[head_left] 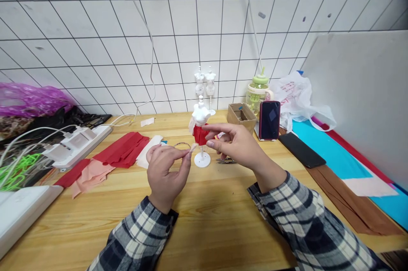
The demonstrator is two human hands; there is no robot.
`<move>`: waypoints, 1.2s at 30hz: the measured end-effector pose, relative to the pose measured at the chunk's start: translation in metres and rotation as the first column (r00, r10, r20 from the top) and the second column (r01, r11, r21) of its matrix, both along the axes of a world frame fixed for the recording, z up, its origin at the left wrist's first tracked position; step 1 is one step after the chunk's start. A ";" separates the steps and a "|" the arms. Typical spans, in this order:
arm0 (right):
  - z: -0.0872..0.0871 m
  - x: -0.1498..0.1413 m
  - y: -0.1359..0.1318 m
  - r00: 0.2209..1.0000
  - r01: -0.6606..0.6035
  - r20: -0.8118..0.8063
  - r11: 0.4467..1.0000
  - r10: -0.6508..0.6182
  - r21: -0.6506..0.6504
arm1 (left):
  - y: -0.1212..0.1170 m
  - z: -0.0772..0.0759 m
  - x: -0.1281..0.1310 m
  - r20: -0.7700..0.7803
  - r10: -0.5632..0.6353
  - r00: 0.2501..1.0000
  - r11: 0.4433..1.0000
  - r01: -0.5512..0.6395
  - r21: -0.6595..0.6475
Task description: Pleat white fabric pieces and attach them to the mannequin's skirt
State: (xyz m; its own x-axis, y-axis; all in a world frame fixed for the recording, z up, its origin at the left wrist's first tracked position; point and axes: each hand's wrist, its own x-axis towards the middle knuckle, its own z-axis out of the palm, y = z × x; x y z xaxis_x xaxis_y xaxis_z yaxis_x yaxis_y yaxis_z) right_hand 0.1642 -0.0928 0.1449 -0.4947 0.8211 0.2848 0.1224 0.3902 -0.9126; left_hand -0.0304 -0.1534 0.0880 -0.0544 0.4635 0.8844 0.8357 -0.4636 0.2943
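Observation:
A small white mannequin (200, 114) on a round stand (202, 160) wears a red skirt (200, 135) and stands mid-table. My left hand (167, 171) is closed, pinching a thin strip of pale tape or ribbon (183, 145) that loops up toward the mannequin. My right hand (234, 143) is just right of the skirt, thumb and forefinger pinched at the fabric's edge, other fingers loosely curled. Small scissors (225, 161) lie on the table under the right hand.
Red and peach fabric pieces (119, 149) lie at left beside a power strip (76, 141) with cables. Two more white mannequins (205, 81), a cardboard box (241, 117), a green bottle (257, 92), an upright phone (269, 120), a flat phone (301, 149), a plastic bag and coloured cloth sit right.

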 end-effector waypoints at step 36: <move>-0.002 -0.001 -0.001 0.984 -0.051 0.179 0.930 -0.017 0.365 | -0.008 -0.005 0.008 -0.018 -0.098 0.995 0.992 0.096 -0.083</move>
State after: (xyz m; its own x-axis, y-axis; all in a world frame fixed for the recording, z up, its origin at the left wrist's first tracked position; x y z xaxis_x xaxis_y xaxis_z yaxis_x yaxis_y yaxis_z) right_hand 0.1631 -0.0942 0.1425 -0.5774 0.6664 0.4717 0.2576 0.6969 -0.6693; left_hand -0.0226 -0.1612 0.0826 0.0129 0.5363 0.8439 0.7947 -0.5178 0.3168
